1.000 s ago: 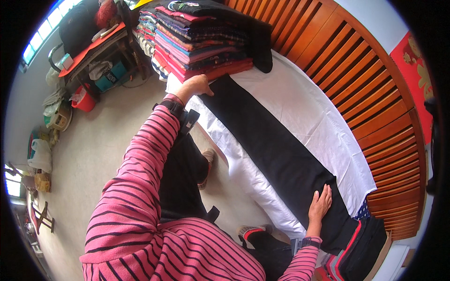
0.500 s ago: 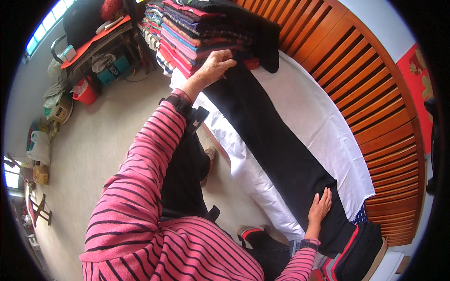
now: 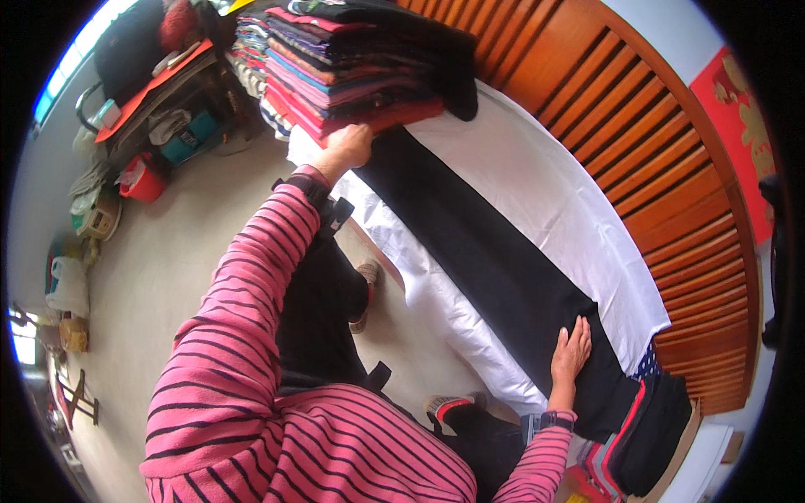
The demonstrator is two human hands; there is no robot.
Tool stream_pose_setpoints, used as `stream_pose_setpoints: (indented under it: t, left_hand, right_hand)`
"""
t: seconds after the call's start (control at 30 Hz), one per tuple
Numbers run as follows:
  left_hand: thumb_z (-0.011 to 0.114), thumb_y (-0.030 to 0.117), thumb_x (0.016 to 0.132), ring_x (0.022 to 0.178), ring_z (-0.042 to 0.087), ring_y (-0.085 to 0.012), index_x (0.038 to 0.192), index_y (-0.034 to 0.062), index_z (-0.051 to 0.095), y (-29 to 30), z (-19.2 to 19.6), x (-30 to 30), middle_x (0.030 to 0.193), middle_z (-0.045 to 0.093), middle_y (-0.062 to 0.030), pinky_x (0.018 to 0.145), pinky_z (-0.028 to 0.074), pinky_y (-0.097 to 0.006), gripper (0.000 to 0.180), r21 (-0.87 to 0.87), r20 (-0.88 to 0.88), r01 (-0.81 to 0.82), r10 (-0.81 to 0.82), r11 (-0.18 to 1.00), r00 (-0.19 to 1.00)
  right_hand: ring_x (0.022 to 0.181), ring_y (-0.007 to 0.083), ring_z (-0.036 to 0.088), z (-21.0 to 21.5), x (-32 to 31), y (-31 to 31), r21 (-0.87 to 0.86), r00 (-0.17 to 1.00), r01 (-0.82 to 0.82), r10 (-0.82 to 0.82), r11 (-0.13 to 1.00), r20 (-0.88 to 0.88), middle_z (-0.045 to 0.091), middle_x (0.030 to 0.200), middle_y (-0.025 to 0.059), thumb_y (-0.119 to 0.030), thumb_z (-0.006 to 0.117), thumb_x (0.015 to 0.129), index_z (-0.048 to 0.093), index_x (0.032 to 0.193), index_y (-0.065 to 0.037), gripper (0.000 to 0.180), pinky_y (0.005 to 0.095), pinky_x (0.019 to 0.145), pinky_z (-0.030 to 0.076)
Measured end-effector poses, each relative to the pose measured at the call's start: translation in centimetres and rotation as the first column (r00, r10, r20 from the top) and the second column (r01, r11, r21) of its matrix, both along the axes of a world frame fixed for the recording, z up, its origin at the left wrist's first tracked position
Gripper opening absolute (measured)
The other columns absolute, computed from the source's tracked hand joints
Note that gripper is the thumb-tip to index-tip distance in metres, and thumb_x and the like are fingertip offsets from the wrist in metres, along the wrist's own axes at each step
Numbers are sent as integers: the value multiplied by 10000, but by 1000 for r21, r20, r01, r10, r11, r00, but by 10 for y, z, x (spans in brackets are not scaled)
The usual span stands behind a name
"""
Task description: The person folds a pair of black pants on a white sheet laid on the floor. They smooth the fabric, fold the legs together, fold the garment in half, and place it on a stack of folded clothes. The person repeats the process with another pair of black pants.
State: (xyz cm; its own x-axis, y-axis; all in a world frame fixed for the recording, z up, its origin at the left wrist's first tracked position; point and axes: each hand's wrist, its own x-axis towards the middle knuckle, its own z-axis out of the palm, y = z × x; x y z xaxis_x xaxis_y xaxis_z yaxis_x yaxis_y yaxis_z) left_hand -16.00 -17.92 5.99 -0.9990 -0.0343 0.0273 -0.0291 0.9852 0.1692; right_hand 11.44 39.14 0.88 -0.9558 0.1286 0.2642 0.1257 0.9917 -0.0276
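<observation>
A pair of black trousers, laid lengthwise, stretches across a white cloth. At its far end, beside the tall stack of folded clothes, my left hand is closed on the edge of the fabric, its fingertips partly hidden. My right hand rests flat on the near end with its fingers extended. Just beyond the left hand rises the stack of folded clothes, with a black garment draped over its top. Near my right wrist, a second pile of folded dark clothes shows red and grey edges.
A slatted wooden headboard curves along the right side. On the left, a table with a red top stands by the wall, a red bucket near it. Bags and boxes line that wall, and a small stool sits lower down.
My left hand has come down and to the left with the far end of the trousers, which now lies flatter and straighter beside the stack. The right hand stays in place on the fabric.
</observation>
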Motion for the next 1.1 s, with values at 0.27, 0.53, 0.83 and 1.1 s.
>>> stream_pose_setpoints:
  t: [0.27,0.53,0.83,1.1]
  left_hand:
    - [571,340,945,1209,529,-331,1282,84,523,51,-18,1,1245,572,-144,1022,426,-487,425,230,-160,497,-471,837,868]
    - [390,535,999,1477,230,-274,1530,99,269,42,-55,-9,1591,273,-89,1173,195,-542,698,-107,-50,325,-332,940,942]
    - [530,383,971,1441,295,-297,1494,67,327,74,-25,18,1531,364,-120,1159,243,-540,644,-167,-220,340,-371,925,902]
    - [512,607,923,1429,315,-295,1509,126,334,111,-38,48,1538,345,-114,1133,246,-590,778,-121,-122,651,-662,749,739]
  right_hand:
    - [1411,327,335,0,-2,-4,-49,996,63,-60,997,58,392,1508,144,-386,476,995,380,1471,-91,568,529,1135,264]
    - [1445,340,271,7,-6,-9,-28,972,163,-155,986,175,296,1563,153,-495,421,1001,339,1511,-238,577,644,1107,238]
    - [1442,350,266,14,-9,-17,-33,961,211,-201,977,191,311,1548,158,-497,432,999,344,1505,-212,587,645,1106,241]
    - [1429,343,300,30,-44,-86,-77,969,-218,225,973,106,362,1525,141,-465,583,926,388,1480,-178,654,639,1127,215]
